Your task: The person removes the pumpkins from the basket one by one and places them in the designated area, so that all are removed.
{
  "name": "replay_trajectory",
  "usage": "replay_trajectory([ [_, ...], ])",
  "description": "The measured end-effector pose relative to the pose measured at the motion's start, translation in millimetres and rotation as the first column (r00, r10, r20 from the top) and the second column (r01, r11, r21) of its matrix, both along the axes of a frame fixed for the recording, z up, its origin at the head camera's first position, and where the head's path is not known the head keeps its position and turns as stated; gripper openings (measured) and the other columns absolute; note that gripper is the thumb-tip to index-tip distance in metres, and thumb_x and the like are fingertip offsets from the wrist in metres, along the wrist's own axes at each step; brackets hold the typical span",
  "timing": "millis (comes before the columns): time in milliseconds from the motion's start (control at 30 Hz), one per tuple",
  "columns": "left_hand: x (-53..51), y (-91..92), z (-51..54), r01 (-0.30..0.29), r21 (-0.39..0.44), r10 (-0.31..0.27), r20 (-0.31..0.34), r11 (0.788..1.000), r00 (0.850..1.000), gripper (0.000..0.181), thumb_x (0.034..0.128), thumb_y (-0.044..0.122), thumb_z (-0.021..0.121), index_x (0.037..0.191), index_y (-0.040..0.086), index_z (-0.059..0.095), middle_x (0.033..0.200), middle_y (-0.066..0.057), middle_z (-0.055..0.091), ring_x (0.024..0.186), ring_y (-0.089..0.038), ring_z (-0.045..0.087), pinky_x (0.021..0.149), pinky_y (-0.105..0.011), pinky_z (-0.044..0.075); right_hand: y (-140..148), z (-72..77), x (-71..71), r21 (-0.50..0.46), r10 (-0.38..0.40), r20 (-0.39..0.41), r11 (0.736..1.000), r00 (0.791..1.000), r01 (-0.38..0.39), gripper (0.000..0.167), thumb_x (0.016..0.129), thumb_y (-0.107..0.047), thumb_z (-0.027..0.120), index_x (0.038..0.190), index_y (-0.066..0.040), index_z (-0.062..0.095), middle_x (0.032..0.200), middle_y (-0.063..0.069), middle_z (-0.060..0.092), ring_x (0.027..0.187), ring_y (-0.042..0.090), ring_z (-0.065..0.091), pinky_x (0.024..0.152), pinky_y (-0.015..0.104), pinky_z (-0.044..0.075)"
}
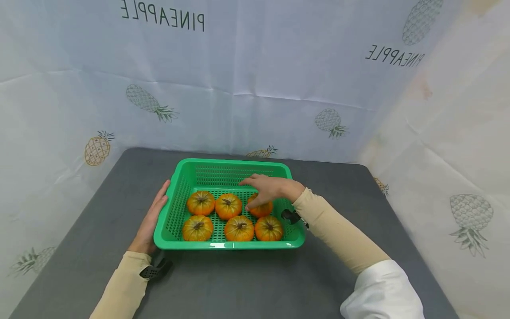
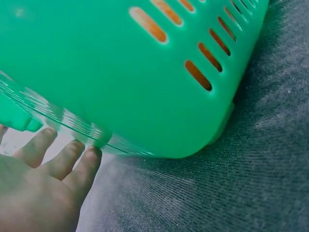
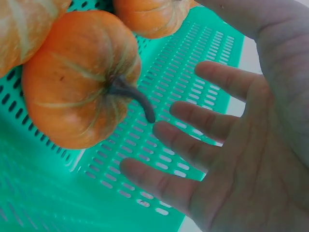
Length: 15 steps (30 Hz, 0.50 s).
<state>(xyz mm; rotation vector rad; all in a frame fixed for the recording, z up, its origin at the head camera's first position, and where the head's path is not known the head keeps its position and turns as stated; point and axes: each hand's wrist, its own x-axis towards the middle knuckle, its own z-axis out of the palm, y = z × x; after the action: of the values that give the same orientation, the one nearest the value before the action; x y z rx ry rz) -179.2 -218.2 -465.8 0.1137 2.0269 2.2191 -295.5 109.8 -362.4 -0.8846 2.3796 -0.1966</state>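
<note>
A green plastic basket (image 1: 235, 245) holds several small orange pumpkins in two rows. My left hand (image 1: 148, 223) lies along the basket's left side; in the left wrist view its extended fingertips (image 2: 89, 157) are at the outer wall. Over the back right pumpkin (image 1: 263, 209) hovers my right hand (image 1: 271, 188), fingers spread and holding nothing. The right wrist view shows that pumpkin's curved dark stem (image 3: 133, 94) a little apart from the fingers (image 3: 193, 150). Part of this pumpkin is hidden by the hand in the head view.
The basket stands on a dark grey table (image 1: 247, 283). A pale cloth (image 1: 255, 57) printed with pineapples hangs behind and along the sides. Inside the basket, the back left pumpkin (image 1: 201, 203) and front right pumpkin (image 1: 269, 228) sit near its walls.
</note>
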Motion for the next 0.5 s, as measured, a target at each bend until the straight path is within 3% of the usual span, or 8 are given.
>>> replay_trajectory([
  [67, 0.9, 0.7, 0.1, -0.012, -0.003, 0.012, 0.001, 1.0, 1.0, 0.06, 0.1103, 0.05, 0.029, 0.163, 0.042, 0.001, 0.172, 0.01, -0.006, 0.157, -0.032, 0.003, 0.12, -0.062, 0.018, 0.6, -1.0, -0.5, 0.026, -0.004, 0.005, 1.0, 1.0, 0.004, 0.079, 0.095, -0.045, 0.07, 0.16, -0.021, 0.032, 0.168, 0.014, 0.022, 0.156, 0.035, 0.02, 0.118, 0.056, 0.033],
  [167, 1.6, -0.4, 0.1, -0.027, -0.021, 0.027, -0.004, 0.999, 1.0, 0.06, 0.1101, 0.05, 0.03, 0.163, 0.043, 0.003, 0.172, 0.01, -0.003, 0.157, -0.031, 0.006, 0.117, -0.039, 0.032, 1.3, -2.8, -0.4, 0.049, -0.012, 0.017, 0.999, 1.0, 0.011, 0.079, 0.095, -0.043, 0.07, 0.16, -0.022, 0.032, 0.167, 0.014, 0.022, 0.154, 0.035, 0.024, 0.117, 0.056, 0.034],
  [300, 1.1, -2.0, -0.2, -0.035, -0.023, 0.034, -0.032, 0.999, 0.999, 0.057, 0.11, 0.049, 0.033, 0.162, 0.043, 0.011, 0.172, 0.009, 0.002, 0.156, -0.029, 0.012, 0.098, -0.014, 0.041, 2.0, -4.4, -0.9, 0.094, -0.03, 0.034, 0.995, 0.999, 0.027, 0.08, 0.095, -0.045, 0.07, 0.161, -0.024, 0.031, 0.168, 0.014, 0.019, 0.152, 0.035, 0.028, 0.116, 0.056, 0.036],
  [500, 0.8, -2.3, -2.1, -0.021, -0.011, 0.021, -0.051, 1.0, 0.998, 0.055, 0.1103, 0.047, 0.035, 0.162, 0.041, 0.017, 0.173, 0.001, 0.007, 0.146, -0.019, 0.032, 0.097, -0.017, 0.047, 3.0, -6.7, -1.9, 0.156, -0.066, 0.07, 0.986, 0.995, 0.055, 0.084, 0.092, -0.05, 0.071, 0.161, -0.027, 0.028, 0.17, 0.015, 0.012, 0.156, 0.038, 0.016, 0.119, 0.06, 0.03],
])
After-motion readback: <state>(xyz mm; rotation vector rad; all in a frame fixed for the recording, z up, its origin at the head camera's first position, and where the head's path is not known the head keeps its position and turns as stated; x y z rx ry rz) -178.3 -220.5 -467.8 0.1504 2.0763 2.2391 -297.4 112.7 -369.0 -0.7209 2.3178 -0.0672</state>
